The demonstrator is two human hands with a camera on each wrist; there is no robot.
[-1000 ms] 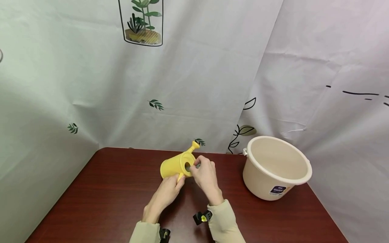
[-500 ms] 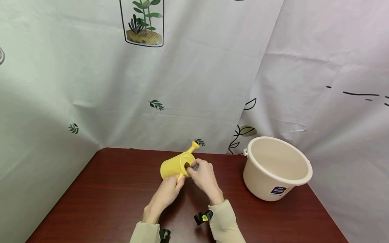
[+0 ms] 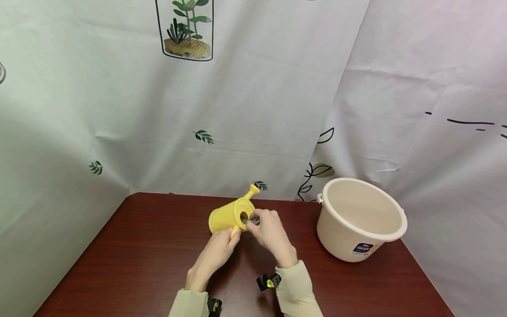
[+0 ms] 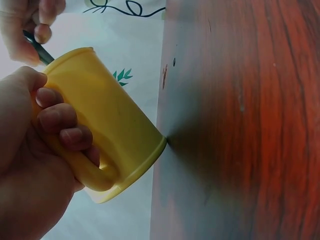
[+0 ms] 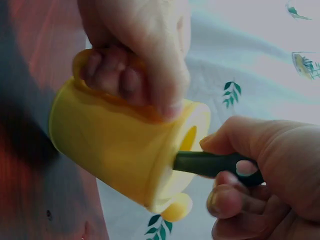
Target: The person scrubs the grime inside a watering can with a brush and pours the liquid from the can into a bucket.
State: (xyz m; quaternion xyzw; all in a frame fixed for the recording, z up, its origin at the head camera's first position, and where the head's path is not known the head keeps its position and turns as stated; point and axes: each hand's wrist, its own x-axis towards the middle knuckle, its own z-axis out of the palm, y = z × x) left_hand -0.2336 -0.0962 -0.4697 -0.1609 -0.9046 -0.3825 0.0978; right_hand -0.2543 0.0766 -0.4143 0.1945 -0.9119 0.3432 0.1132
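A yellow toy watering can [image 3: 223, 218] leans over on its side, its opening facing right and its spout pointing up to the right. My left hand [image 3: 218, 251] grips the can's handle, fingers curled round it in the left wrist view. At the opening, my right hand [image 3: 271, 231] pinches a dark green tool handle [image 5: 210, 164] with a hole near its end. The handle's front end is at the can's mouth; whatever lies inside the can is hidden, so the kind of tool does not show. Whether the can's base touches the table I cannot tell.
A cream bucket [image 3: 336, 240] with a dark label stands on the right of the dark red wooden table [image 3: 150, 255]. Behind the table hangs a white cloth [image 3: 257, 110] with printed plants.
My right hand has shifted slightly down and right, and the green handle now lies flatter at the can's mouth. My left hand and the watering can stay almost still.
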